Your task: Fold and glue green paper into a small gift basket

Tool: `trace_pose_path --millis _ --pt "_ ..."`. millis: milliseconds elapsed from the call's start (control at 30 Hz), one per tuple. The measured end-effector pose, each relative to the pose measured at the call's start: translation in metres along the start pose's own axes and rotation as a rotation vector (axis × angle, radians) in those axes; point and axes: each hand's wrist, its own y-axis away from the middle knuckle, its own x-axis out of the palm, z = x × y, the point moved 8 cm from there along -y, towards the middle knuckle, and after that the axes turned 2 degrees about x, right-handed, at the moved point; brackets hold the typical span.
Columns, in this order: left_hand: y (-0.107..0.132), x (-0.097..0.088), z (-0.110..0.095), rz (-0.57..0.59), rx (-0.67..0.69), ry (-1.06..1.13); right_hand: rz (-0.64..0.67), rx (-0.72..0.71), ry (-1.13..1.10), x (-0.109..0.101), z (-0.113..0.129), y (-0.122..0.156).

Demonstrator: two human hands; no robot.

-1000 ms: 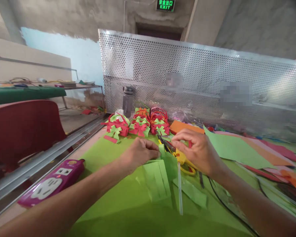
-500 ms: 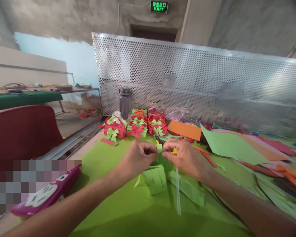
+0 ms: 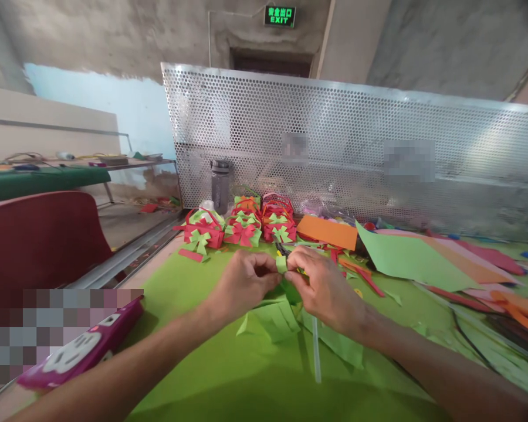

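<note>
You seem to be bending a short light-green paper strip (image 3: 281,265), pinched between your left hand (image 3: 244,281) and right hand (image 3: 321,284), beyond a creased light-green paper sheet (image 3: 275,321); next calls for light, even pressure. Compared with a second ago, your right hand sits closer to your left.

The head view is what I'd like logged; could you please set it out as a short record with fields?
Left hand: fingertips closed on a light-green paper strip
Right hand: fingertips closed on the same strip
Nearer the camera: creased light-green paper, translucent stick
Beside left forearm: purple power strip
Beyond hands: red-and-green paper baskets with bows, water bottle
Backdrop: perforated metal panel
</note>
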Motion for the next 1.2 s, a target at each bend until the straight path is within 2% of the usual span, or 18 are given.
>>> trace_pose_path --millis 200,667,1000,1200 --pt "0.001 -0.001 -0.006 -0.020 0.067 -0.058 -0.005 -0.018 0.009 0.002 0.000 0.000" --pt "-0.001 -0.002 -0.002 -0.039 0.126 -0.033 -0.005 0.008 -0.006 0.005 -0.002 0.000" --pt "0.002 -0.006 -0.002 -0.100 0.071 -0.063 0.146 0.152 -0.049 0.005 -0.008 -0.002" --pt "0.000 -0.010 -0.011 -0.041 0.126 -0.057 0.051 0.180 -0.076 -0.004 -0.014 -0.007"
